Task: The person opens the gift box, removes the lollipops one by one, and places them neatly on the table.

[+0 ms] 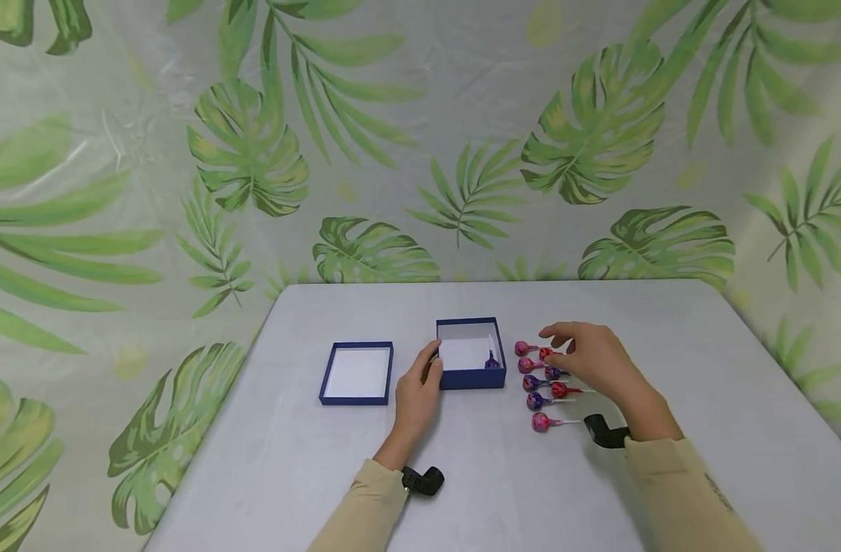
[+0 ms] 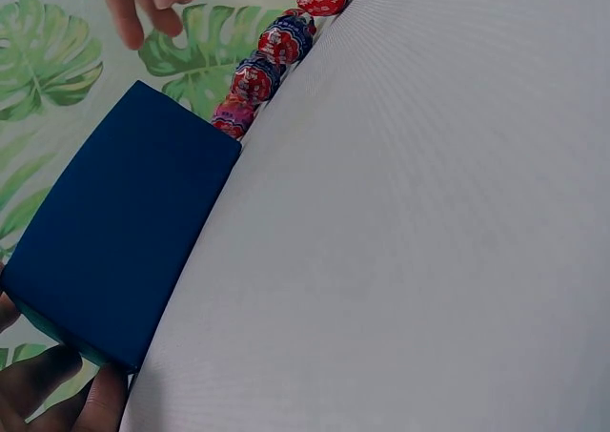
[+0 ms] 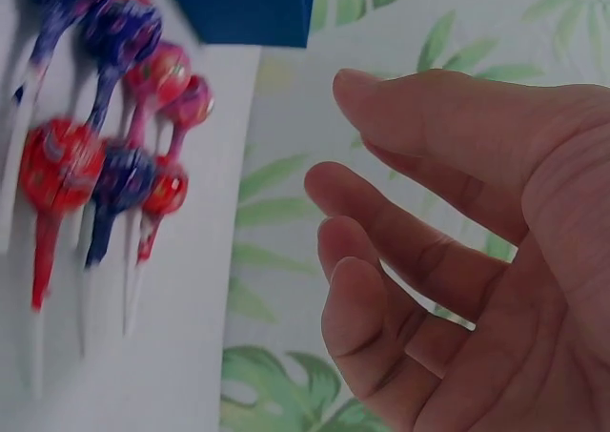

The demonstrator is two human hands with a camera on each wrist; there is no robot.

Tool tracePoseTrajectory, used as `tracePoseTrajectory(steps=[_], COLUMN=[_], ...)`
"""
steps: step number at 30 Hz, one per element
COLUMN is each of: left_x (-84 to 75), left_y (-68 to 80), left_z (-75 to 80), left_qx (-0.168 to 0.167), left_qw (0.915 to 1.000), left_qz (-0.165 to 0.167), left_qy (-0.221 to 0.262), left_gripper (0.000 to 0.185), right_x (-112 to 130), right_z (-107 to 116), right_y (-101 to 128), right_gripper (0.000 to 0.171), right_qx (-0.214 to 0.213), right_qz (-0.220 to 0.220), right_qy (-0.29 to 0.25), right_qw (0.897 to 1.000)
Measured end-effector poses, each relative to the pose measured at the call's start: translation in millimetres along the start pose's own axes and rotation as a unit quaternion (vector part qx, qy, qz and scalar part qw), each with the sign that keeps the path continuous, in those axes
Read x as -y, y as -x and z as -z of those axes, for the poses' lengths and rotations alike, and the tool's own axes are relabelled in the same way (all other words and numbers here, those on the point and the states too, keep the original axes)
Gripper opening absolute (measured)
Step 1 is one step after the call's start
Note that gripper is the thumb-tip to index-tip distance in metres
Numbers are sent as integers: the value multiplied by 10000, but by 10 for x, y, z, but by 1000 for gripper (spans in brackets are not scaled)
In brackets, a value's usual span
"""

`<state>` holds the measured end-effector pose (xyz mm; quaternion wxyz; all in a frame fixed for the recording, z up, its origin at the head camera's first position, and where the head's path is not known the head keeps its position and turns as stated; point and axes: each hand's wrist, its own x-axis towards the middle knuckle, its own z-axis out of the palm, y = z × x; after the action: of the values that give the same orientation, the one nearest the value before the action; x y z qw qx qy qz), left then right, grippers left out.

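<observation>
Lollipops (image 1: 544, 383) lengthwise across table, sticks rightward.

My two arms come into the head view in long beige sleeves (image 1: 675, 491) of soft, plain fabric, each ending just short of the wrist; a faint dark marking runs along the outer side of the right one. A small black camera mount (image 1: 423, 481), rounded and elbow-shaped, is strapped at my left wrist, and a matching black unit (image 1: 605, 432) sits at my right wrist. My left hand (image 1: 417, 391) and right hand (image 1: 589, 359) are bare: no gloves, rings or watch.
</observation>
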<state>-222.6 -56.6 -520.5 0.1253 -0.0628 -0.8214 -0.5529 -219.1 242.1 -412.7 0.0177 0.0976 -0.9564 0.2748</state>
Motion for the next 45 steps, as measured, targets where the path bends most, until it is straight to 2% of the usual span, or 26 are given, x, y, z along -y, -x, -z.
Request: tracePoseTrajectory(steps=[13,18,28,33,36,42,45], left_x=[18,23,9,37,50,51,51], left_y=[1,3,3,-4,-6,-13,-14], left_z=[10,6,10,3,0,-4,-4], left_qx=[-40,-38,29,26,25,-43,-47], left_qw=[10000,10000,9999,10000,10000,9999,9999], left_qz=[-37,-23,-115,-63,-44,-86,-93], left_qy=[59,68,36,-16,-13,-50,-58], left_gripper=[40,39,41,40,40,40,40], right_x=[333,444,588,633,707,862,864], right_z=[-134,-207,-402,-460,-474,-496,-528], right_y=[-258,-353,-508,-590,-619,-636,-661], right_gripper=[31,36,36,34,32,32,32], right_qx=[213,475,1073,1401,1571,1829,1957], right_qz=[331,456,811,741,669,588,562], right_qy=[-64,-149,141,237,430,1234,1212], right_qw=[9992,9977,9908,9871,9844,9736,9715])
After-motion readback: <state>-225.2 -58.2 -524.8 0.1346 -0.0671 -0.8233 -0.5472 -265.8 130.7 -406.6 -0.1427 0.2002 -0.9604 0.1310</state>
